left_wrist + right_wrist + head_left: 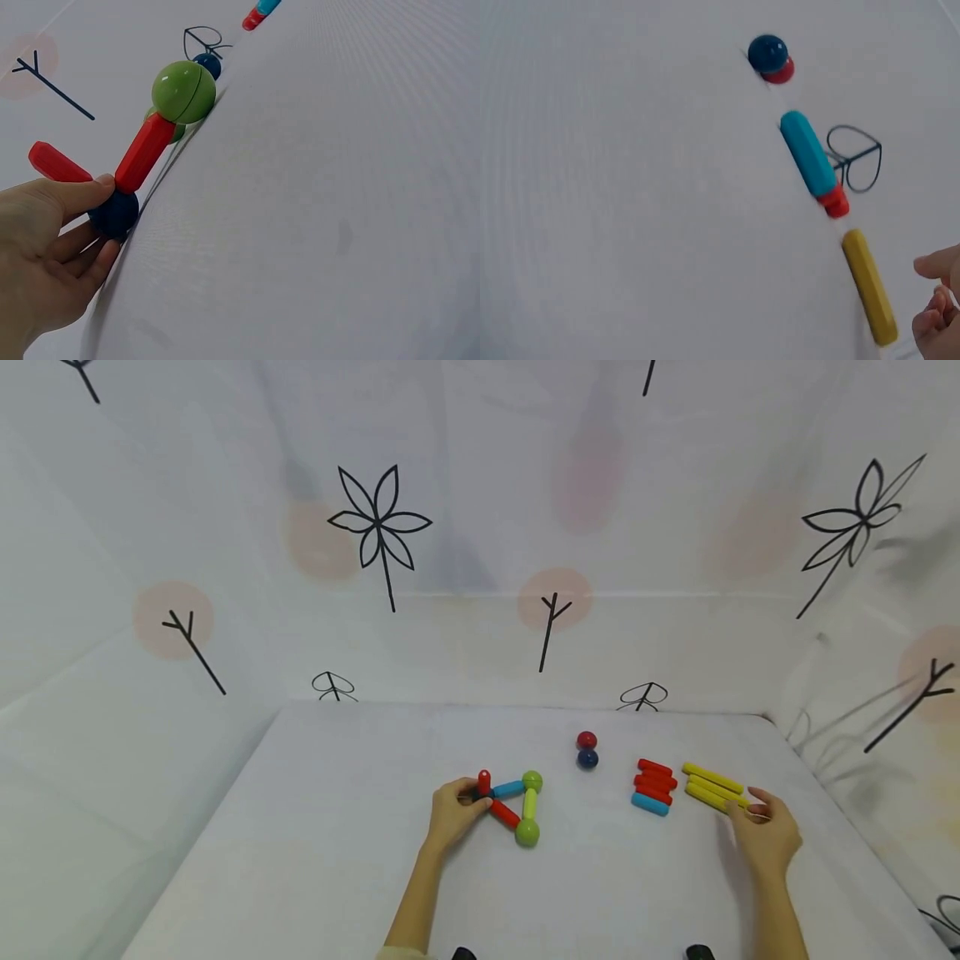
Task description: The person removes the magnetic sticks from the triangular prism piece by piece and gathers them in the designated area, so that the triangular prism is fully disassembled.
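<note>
My left hand [450,817] grips a dark blue ball [116,217] at one corner of a flat triangle of rods and balls. From that ball a red rod [505,813] runs to a near green ball [527,833], and a light blue rod [509,789] to a far green ball [532,781]. A light green rod [529,804] joins the two green balls. Another red rod [484,782] stands up from the blue ball. My right hand [767,837] is at the right end of the yellow rods [712,777], thumb and fingers apart, seemingly holding nothing.
Between the hands lie several short red rods [655,767] and a light blue rod [649,804], side by side. Farther back, a red ball [587,740] touches a dark blue ball [588,760]. A white sheet with drawn flowers [378,522] hangs behind the white table [315,860].
</note>
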A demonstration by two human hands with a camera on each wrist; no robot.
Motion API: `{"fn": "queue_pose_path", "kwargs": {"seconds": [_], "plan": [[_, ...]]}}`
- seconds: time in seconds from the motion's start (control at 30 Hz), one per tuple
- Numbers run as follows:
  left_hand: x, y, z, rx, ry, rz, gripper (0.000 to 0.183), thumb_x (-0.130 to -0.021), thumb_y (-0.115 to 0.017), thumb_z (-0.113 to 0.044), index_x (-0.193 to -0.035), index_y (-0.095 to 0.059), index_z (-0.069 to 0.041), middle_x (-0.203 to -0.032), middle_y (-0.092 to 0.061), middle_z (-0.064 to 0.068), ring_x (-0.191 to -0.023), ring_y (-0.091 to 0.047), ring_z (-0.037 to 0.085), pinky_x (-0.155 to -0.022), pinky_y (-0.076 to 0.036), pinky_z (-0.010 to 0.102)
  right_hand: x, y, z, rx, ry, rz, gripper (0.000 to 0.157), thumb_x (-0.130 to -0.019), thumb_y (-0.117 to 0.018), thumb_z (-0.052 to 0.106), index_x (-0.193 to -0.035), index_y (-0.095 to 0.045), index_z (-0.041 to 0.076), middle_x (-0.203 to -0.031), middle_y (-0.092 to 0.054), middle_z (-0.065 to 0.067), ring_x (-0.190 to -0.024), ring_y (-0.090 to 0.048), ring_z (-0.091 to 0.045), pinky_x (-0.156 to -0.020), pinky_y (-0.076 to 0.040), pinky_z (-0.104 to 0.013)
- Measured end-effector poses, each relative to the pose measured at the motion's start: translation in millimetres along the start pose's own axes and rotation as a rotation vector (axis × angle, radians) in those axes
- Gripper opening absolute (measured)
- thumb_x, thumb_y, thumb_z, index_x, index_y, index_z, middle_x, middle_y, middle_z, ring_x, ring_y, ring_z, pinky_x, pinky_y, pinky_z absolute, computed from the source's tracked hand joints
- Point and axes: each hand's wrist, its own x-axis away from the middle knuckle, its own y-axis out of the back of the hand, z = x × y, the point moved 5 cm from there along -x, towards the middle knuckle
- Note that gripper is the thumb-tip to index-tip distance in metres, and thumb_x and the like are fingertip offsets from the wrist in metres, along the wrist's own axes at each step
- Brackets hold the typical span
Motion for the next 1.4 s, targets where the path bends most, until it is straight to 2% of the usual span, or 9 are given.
{"fn": "queue_pose_path", "kwargs": {"seconds": [0.03, 0.1, 0.27, 0.37, 0.47, 0.63, 0.8, 1.17, 1.4], "plan": [[-0.2, -0.2, -0.1, -0.001, -0.001, 0.007, 0.031, -0.077, -0.074, -0.004, -0.105, -0.066, 0.007, -0.097, -0.068, 0.018, -0.086, -0.063, 0.027, -0.074, -0.054, 0.029, 3, -3.9, 9, -0.018, 0.031, 0.011, 0.037, -0.08, -0.069, 0.009, -0.114, -0.061, -0.004, -0.066, -0.044, 0.023, -0.057, -0.038, 0.015, -0.053, -0.033, -0.005], [-0.6, -0.5, -0.6, -0.006, -0.007, 0.021, 0.031, -0.077, -0.074, -0.004, -0.106, -0.066, 0.008, -0.097, -0.068, 0.018, -0.085, -0.063, 0.027, -0.073, -0.054, 0.029, 8, -14.8, 26, -0.037, 0.108, 0.07, 0.035, -0.082, -0.069, 0.009, -0.113, -0.061, -0.005, -0.069, -0.05, 0.017, -0.06, -0.041, 0.011, -0.054, -0.035, -0.005], [-1.4, -0.7, -1.0, -0.013, -0.009, 0.04, 0.031, -0.078, -0.073, -0.004, -0.106, -0.065, 0.008, -0.098, -0.068, 0.019, -0.086, -0.063, 0.027, -0.076, -0.054, 0.034, 30, -56.1, 64, -0.057, 0.279, 0.392, 0.036, -0.088, -0.067, 0.016, -0.117, -0.059, -0.004, -0.085, -0.06, -0.008, -0.07, -0.048, -0.001, -0.059, -0.043, -0.011], [-1.8, -1.0, 0.1, -0.017, -0.009, 0.056, 0.032, -0.079, -0.072, -0.004, -0.107, -0.065, 0.009, -0.099, -0.067, 0.019, -0.087, -0.063, 0.028, -0.076, -0.054, 0.036, 45, -80.9, 77, -0.088, 0.303, 0.575, 0.037, -0.088, -0.066, 0.017, -0.119, -0.058, -0.002, -0.089, -0.061, -0.012, -0.071, -0.053, -0.008, -0.058, -0.047, -0.017], [-1.3, -1.2, 1.5, -0.027, -0.007, 0.079, 0.032, -0.08, -0.072, -0.004, -0.108, -0.065, 0.008, -0.1, -0.067, 0.019, -0.089, -0.063, 0.028, -0.077, -0.054, 0.035, 58, -101.6, 89, -0.128, 0.301, 0.673, 0.037, -0.088, -0.066, 0.016, -0.119, -0.058, -0.002, -0.092, -0.062, -0.013, -0.075, -0.057, -0.015, -0.058, -0.049, -0.02], [0.9, -0.4, 1.0, -0.041, -0.008, 0.102, 0.032, -0.081, -0.07, -0.004, -0.111, -0.064, 0.008, -0.102, -0.067, 0.019, -0.09, -0.062, 0.029, -0.079, -0.054, 0.035, 78, -131.4, 113, -0.16, 0.358, 0.732, 0.038, -0.086, -0.069, 0.014, -0.12, -0.059, -0.001, -0.099, -0.064, -0.016, -0.085, -0.061, -0.024, -0.07, -0.049, -0.019], [-0.9, 0.9, 0.8, -0.024, -0.022, 0.097, 0.033, -0.081, -0.071, -0.005, -0.11, -0.064, 0.008, -0.102, -0.067, 0.02, -0.091, -0.063, 0.029, -0.078, -0.054, 0.033, 94, -156.1, 135, -0.213, 0.41, 0.776, 0.043, -0.083, -0.071, 0.012, -0.122, -0.058, 0.0, -0.103, -0.063, -0.02, -0.086, -0.06, -0.024, -0.076, -0.05, -0.023], [-2.9, 0.7, 0.1, 0.019, -0.071, 0.085, 0.029, -0.078, -0.073, -0.006, -0.103, -0.067, 0.007, -0.096, -0.069, 0.019, -0.084, -0.065, 0.027, -0.071, -0.053, 0.026, 129, -196.5, 171, -0.345, 0.492, 0.882, 0.048, -0.082, -0.071, 0.007, -0.127, -0.055, -0.002, -0.108, -0.058, -0.025, -0.076, -0.058, -0.019, -0.067, -0.049, -0.023], [-3.0, 1.6, 2.3, 0.013, -0.082, 0.07, 0.024, -0.079, -0.073, -0.007, -0.099, -0.069, 0.005, -0.095, -0.07, 0.016, -0.083, -0.066, 0.026, -0.069, -0.053, 0.024, 149, -205.8, 181, -0.37, 0.598, 0.923, 0.042, -0.081, -0.072, 0.005, -0.121, -0.06, -0.002, -0.105, -0.061, -0.019, -0.069, -0.055, -0.014, -0.059, -0.047, -0.021]]}}
